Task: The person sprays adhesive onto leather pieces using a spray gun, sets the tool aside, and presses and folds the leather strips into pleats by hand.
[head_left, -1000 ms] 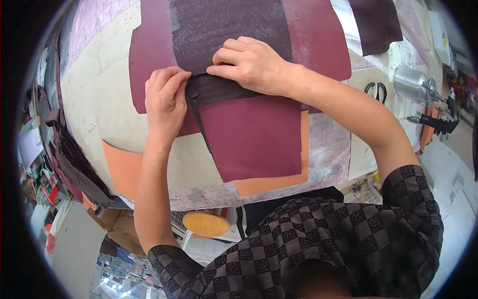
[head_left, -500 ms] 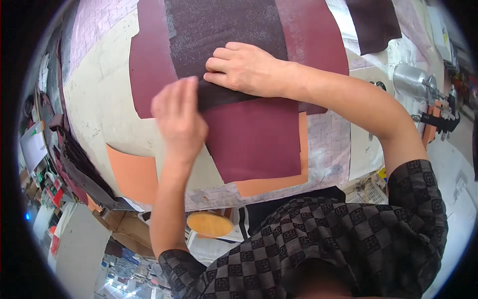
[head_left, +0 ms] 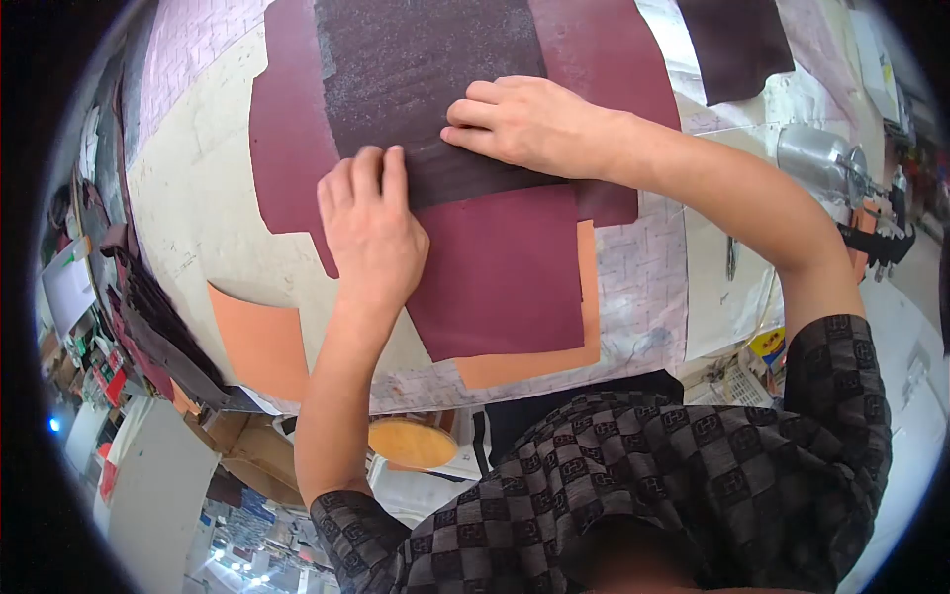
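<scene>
My left hand (head_left: 374,233) lies at the left edge of the dark brown panel (head_left: 435,69), its fingers somewhat apart and pointing away from me. Across the panel rests my right hand (head_left: 529,124), fingers laid on the surface and slightly bent, thumb side toward me. The panel has a speckled, rougher upper part and a smoother strip near my hands. Beneath it spreads a larger maroon sheet (head_left: 282,129), leather-like, showing on both sides. A maroon flap (head_left: 500,277) extends toward me from the panel's near edge. Neither hand visibly grasps anything; what lies under my palms is hidden.
Orange pieces lie at the near edge, one at left (head_left: 259,342) and one under the flap (head_left: 524,368). A silver cup (head_left: 807,156) with a black-handled tool stands at right. Another dark piece (head_left: 737,49) lies at far right. Below the table is a yellow round seat (head_left: 411,443).
My right hand has slid right and slightly away from me. My blurred left hand has moved right onto the panel's edge. The sheets have shifted a little left.
</scene>
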{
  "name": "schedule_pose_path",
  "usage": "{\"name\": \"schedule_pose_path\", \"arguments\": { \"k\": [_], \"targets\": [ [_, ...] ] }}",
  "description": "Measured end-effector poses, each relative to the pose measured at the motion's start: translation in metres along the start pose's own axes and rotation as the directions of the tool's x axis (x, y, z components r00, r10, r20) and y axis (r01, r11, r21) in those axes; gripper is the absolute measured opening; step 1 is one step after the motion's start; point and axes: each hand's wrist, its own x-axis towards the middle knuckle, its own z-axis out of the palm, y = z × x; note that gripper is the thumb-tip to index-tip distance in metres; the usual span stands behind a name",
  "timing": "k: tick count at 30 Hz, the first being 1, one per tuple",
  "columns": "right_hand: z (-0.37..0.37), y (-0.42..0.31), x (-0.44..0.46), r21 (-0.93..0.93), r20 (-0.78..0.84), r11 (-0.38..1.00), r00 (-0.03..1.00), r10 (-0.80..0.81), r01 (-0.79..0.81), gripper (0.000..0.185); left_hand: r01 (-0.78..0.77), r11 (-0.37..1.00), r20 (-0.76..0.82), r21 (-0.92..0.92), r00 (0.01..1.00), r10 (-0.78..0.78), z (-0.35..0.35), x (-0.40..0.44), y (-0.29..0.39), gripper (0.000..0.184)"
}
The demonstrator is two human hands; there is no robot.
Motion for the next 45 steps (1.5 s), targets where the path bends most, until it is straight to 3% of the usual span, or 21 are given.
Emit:
{"name": "schedule_pose_path", "arguments": {
  "k": [3, 6, 14, 17, 21, 22, 23, 25, 26, 28, 31, 35, 38, 41, 43, 45],
  "targets": [
    [0.003, 0.002, 0.0, 0.001, -0.017, 1.0, 1.0, 0.001, -0.001, 0.043, -0.076, 0.994, -0.004, -0.081, 0.997, 0.076, 0.003, 0.012, 0.015, 0.055],
    [0.008, 0.009, -0.007, 0.074, -0.116, 0.997, 0.993, 0.014, -0.005, 0.043, -0.105, 0.994, 0.054, 0.012, 0.993, 0.104, 0.019, 0.006, 0.026, 0.061],
    [-0.009, 0.019, -0.041, -0.04, -0.058, 0.999, 0.998, -0.008, 0.005, 0.045, -0.205, 0.95, 0.187, 0.235, 0.969, 0.163, 0.015, 0.015, 0.034, 0.061],
    [-0.015, 0.022, -0.055, -0.075, -0.051, 0.997, 0.999, 0.001, -0.005, 0.048, -0.204, 0.962, 0.187, 0.182, 0.968, 0.17, 0.013, 0.017, 0.031, 0.063],
    [-0.037, 0.025, -0.091, -0.132, -0.012, 0.99, 0.999, 0.047, -0.048, 0.049, -0.089, 0.992, 0.074, -0.088, 0.993, 0.096, 0.012, 0.019, 0.02, 0.064],
    [-0.039, 0.026, -0.093, -0.101, -0.077, 0.992, 0.994, 0.072, -0.08, 0.047, -0.039, 0.978, 0.017, -0.205, 0.999, 0.044, 0.013, 0.017, 0.016, 0.063],
    [-0.036, 0.027, -0.09, -0.105, -0.075, 0.992, 0.995, 0.063, -0.071, 0.047, -0.033, 0.979, 0.011, -0.203, 0.999, 0.036, 0.013, 0.015, 0.011, 0.063],
    [-0.037, 0.01, -0.066, -0.001, -0.307, 0.972, 0.925, 0.224, -0.236, 0.039, 0.071, 0.928, -0.193, -0.365, 0.97, -0.15, 0.01, 0.009, 0.001, 0.061],
    [-0.029, -0.002, -0.044, 0.104, -0.374, 0.959, 0.884, 0.282, -0.262, 0.035, 0.139, 0.907, -0.149, -0.396, 0.966, -0.213, 0.006, 0.008, -0.006, 0.06],
    [-0.011, -0.024, 0.007, 0.248, -0.42, 0.924, 0.827, 0.374, -0.291, 0.025, 0.156, 0.902, -0.14, -0.403, 0.963, -0.229, 0.008, 0.008, -0.021, 0.062],
    [0.018, -0.04, 0.05, 0.237, -0.353, 0.876, 0.803, 0.481, -0.421, 0.023, 0.165, 0.903, -0.092, -0.396, 0.972, -0.218, 0.012, 0.006, -0.038, 0.066],
    [0.028, -0.035, 0.052, 0.097, -0.274, 0.894, 0.852, 0.446, -0.437, 0.022, 0.161, 0.907, -0.091, -0.388, 0.973, -0.212, 0.02, 0.005, -0.044, 0.066],
    [0.023, -0.032, 0.045, 0.055, -0.364, 0.952, 0.882, 0.299, -0.3, 0.018, 0.155, 0.913, -0.091, -0.377, 0.975, -0.203, 0.015, 0.006, -0.047, 0.061],
    [0.022, -0.032, 0.047, 0.158, -0.395, 0.96, 0.876, 0.278, -0.233, 0.015, 0.138, 0.916, -0.073, -0.376, 0.981, -0.178, 0.012, 0.009, -0.052, 0.054],
    [0.021, -0.033, 0.049, 0.238, -0.38, 0.916, 0.836, 0.395, -0.324, 0.014, 0.12, 0.914, -0.089, -0.387, 0.982, -0.166, 0.008, 0.014, -0.056, 0.051],
    [0.023, -0.027, 0.051, 0.212, -0.385, 0.928, 0.847, 0.368, -0.306, 0.015, 0.127, 0.884, -0.025, -0.449, 0.988, -0.154, 0.001, 0.02, -0.06, 0.039]
  ]
}}
